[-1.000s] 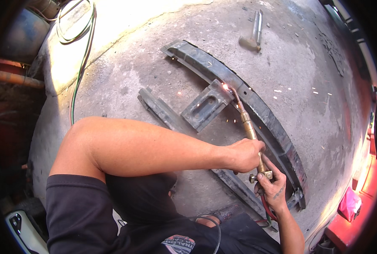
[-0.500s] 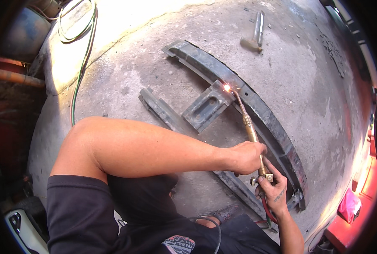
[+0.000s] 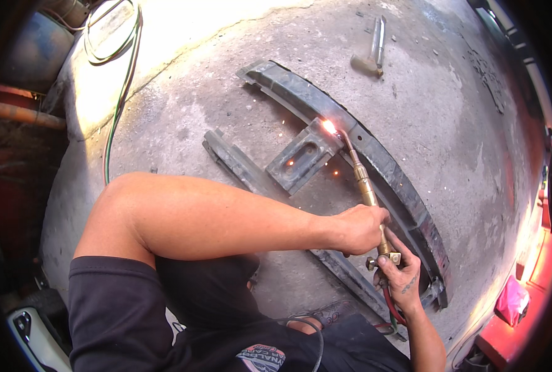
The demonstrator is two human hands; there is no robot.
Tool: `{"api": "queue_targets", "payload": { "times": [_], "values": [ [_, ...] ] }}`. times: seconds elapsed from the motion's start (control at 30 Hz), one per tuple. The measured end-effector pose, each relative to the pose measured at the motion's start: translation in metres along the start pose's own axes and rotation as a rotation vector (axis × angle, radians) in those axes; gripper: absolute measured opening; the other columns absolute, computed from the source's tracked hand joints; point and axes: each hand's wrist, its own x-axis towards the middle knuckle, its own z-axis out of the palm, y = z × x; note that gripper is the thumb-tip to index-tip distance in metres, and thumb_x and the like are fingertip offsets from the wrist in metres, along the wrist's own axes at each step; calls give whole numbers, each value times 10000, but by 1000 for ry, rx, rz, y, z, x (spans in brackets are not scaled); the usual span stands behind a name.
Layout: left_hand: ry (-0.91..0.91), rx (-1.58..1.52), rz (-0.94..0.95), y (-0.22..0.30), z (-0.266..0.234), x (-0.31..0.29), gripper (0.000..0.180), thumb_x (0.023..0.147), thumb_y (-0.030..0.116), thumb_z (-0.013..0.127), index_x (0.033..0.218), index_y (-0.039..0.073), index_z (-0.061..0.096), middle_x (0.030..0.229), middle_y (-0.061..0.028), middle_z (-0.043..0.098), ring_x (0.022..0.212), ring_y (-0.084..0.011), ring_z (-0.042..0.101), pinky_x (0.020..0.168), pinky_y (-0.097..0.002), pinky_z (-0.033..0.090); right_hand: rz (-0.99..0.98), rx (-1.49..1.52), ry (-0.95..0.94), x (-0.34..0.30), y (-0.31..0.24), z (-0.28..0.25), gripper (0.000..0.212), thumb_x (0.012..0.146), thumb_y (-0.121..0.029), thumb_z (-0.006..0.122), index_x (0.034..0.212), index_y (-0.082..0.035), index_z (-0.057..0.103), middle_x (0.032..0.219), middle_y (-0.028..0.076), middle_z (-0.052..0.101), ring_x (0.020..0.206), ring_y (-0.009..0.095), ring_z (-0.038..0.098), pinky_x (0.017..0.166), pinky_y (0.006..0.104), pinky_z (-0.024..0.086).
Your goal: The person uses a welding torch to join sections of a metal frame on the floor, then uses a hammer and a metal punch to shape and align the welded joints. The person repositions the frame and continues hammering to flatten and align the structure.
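Note:
A brass gas torch (image 3: 364, 184) is held in both of my hands. My left hand (image 3: 361, 229), its arm stretched across from the left, is closed around the middle of the handle. Below it, my right hand (image 3: 403, 279) grips the rear end beside the valve knob, where a red hose (image 3: 390, 302) comes out. A bright flame glows at the tip, on the joint between a grey metal bracket (image 3: 297, 160) and a long curved metal beam (image 3: 406, 186). Several orange sparks fly around the bracket.
A second long metal rail (image 3: 232, 159) lies nearer, partly hidden under my left arm. A hammer (image 3: 375, 49) rests on the concrete beyond the beam. Green hoses (image 3: 118, 111) run along the left, near a blue tank (image 3: 31, 49). A pink bag (image 3: 511, 302) sits on red metal at right.
The flame has shifted slightly up and left and looks more elongated. Sparks have scattered over and beside the bracket. Both hands keep their grip almost unmoved.

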Motion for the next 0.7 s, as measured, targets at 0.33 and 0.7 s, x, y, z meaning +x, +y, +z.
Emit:
{"api": "queue_targets", "payload": {
  "times": [0.33,0.7],
  "values": [
    [-14,-7,-16,1,0,0,408,982,89,542,1352,-83,549,1183,-350,660,1174,-464,635,1004,-487,512,12,-49,-3,0,0,-2,570,938,-75,708,1462,34,515,934,97,695,680,106,642,557,262,527],
    [-1,2,-14,-2,1,3,399,972,87,545,1327,-95,561,1172,-350,662,1165,-465,638,997,-485,513,17,-61,-11,1,-2,-1,567,919,18,628,1474,18,510,935,98,687,682,112,645,565,275,547]
  ]
}}
